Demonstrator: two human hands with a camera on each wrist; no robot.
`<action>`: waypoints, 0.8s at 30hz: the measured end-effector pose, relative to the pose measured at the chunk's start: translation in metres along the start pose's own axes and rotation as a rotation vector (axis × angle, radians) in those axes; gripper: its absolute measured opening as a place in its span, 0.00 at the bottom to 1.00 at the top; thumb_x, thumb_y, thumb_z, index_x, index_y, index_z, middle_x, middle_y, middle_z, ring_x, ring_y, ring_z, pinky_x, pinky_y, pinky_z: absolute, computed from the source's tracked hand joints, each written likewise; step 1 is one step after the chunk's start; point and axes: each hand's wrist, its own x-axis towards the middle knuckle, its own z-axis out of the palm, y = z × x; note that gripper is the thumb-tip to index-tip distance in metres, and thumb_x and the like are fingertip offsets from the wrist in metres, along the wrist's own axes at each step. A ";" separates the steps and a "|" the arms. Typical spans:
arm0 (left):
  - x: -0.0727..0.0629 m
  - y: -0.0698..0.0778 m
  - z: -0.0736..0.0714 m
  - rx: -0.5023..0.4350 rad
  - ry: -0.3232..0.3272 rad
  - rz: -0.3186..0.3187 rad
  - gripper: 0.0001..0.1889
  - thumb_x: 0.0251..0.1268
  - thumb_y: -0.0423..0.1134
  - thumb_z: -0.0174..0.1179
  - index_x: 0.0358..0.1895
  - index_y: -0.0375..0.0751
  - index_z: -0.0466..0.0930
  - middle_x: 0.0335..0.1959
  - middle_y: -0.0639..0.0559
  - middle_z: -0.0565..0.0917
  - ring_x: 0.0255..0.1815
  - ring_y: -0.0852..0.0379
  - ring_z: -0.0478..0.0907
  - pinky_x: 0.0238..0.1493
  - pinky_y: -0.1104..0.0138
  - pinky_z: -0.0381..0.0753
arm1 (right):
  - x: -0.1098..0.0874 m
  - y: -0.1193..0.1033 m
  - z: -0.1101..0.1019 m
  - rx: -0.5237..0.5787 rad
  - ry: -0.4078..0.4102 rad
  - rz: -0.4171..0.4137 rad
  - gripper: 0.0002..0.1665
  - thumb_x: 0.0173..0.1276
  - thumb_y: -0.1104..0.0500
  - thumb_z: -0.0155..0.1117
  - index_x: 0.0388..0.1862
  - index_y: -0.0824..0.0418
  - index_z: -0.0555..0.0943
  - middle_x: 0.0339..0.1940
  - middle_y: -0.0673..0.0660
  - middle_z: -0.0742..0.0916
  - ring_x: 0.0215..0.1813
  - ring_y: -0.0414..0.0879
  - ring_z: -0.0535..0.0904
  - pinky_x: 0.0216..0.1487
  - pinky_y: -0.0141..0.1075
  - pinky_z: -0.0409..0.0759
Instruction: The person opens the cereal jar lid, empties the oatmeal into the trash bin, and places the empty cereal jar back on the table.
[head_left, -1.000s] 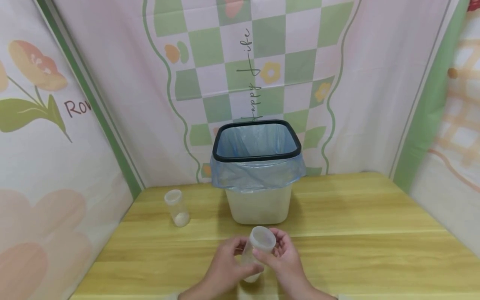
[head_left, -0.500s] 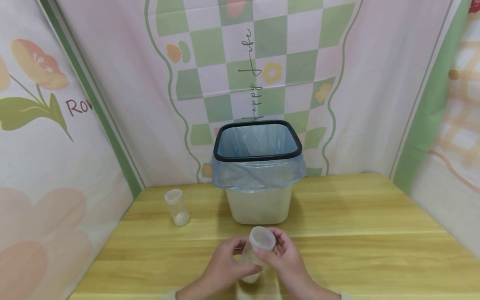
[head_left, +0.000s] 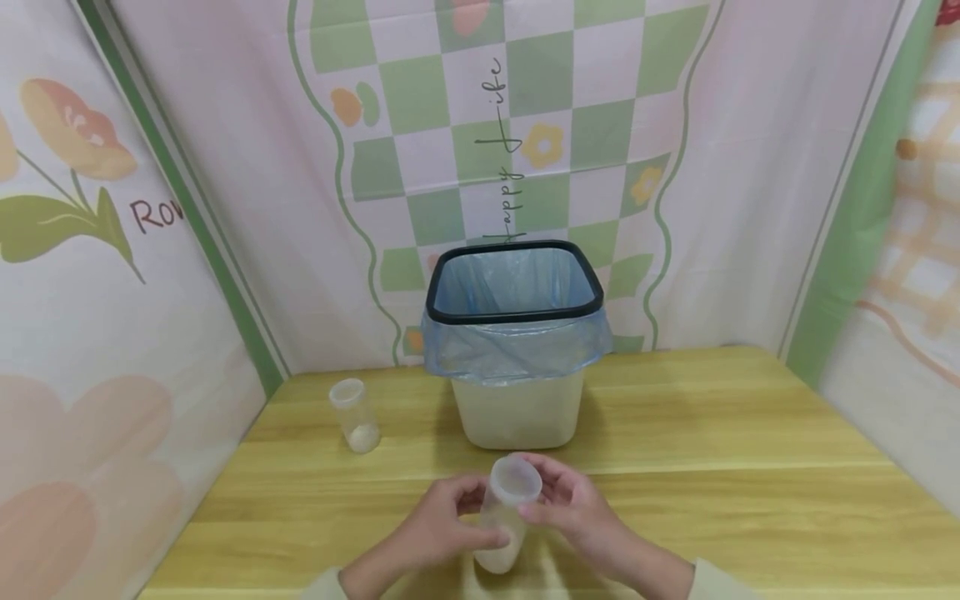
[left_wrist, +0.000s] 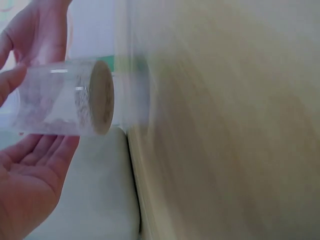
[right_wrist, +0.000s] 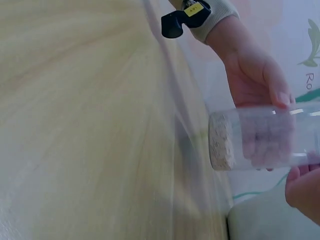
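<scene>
In the head view both hands hold a clear plastic jar (head_left: pixel 501 529) with a translucent round top, tilted slightly near the table's front. My left hand (head_left: pixel 438 525) grips its body, thumb across the near side and fingers on the far side. At the top edge, my right hand (head_left: pixel 573 510) pinches with thumb and fingers. A layer of pale, grainy material (right_wrist: pixel 220 141) lies at the jar's base in the right wrist view. The left wrist view shows the jar (left_wrist: pixel 62 97) between the hands. A similar jar (head_left: pixel 354 412) with pale contents stands upright at the left.
Behind the hands stands a white bin (head_left: pixel 517 412) with a black rim (head_left: pixel 517 317) and a blue bag (head_left: pixel 517 350) folded over its outside. The wooden table (head_left: pixel 712 467) meets patterned curtains (head_left: pixel 600 125) at the back and sides.
The held jar has shifted slightly left and toward me, and leans less. My right hand's fingers have moved left with its top, and its wrist has swung outward. The other jar and bin stay put.
</scene>
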 end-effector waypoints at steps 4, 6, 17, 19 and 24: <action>0.000 -0.003 -0.002 -0.021 -0.049 -0.003 0.25 0.53 0.40 0.73 0.55 0.38 0.79 0.48 0.56 0.84 0.51 0.55 0.81 0.55 0.67 0.76 | 0.000 0.003 -0.005 0.051 -0.106 0.008 0.31 0.69 0.69 0.58 0.68 0.76 0.61 0.61 0.57 0.78 0.63 0.48 0.73 0.64 0.36 0.69; 0.000 -0.004 -0.003 -0.020 -0.059 0.002 0.25 0.53 0.40 0.73 0.55 0.37 0.79 0.48 0.56 0.84 0.51 0.57 0.81 0.55 0.68 0.76 | 0.000 0.003 -0.007 0.065 -0.129 0.017 0.32 0.70 0.69 0.57 0.69 0.76 0.60 0.63 0.58 0.77 0.65 0.48 0.72 0.65 0.35 0.68; 0.002 0.001 0.006 0.243 0.179 0.092 0.26 0.47 0.47 0.76 0.48 0.37 0.81 0.42 0.54 0.84 0.44 0.60 0.81 0.47 0.67 0.81 | -0.002 -0.002 0.012 -0.027 0.171 0.066 0.44 0.62 0.68 0.65 0.73 0.73 0.54 0.69 0.66 0.70 0.65 0.43 0.70 0.63 0.29 0.67; 0.002 0.004 0.010 0.299 0.227 0.121 0.26 0.46 0.47 0.77 0.48 0.38 0.81 0.43 0.52 0.84 0.44 0.60 0.81 0.46 0.68 0.81 | -0.001 -0.003 0.019 -0.035 0.286 0.078 0.43 0.60 0.69 0.67 0.71 0.72 0.59 0.67 0.66 0.72 0.64 0.44 0.70 0.62 0.28 0.68; 0.000 0.009 0.017 0.439 0.328 0.171 0.25 0.43 0.46 0.78 0.45 0.39 0.81 0.40 0.51 0.84 0.40 0.59 0.81 0.41 0.68 0.82 | 0.000 -0.003 0.034 -0.036 0.479 0.080 0.36 0.57 0.71 0.68 0.64 0.72 0.66 0.59 0.62 0.78 0.58 0.46 0.74 0.58 0.28 0.72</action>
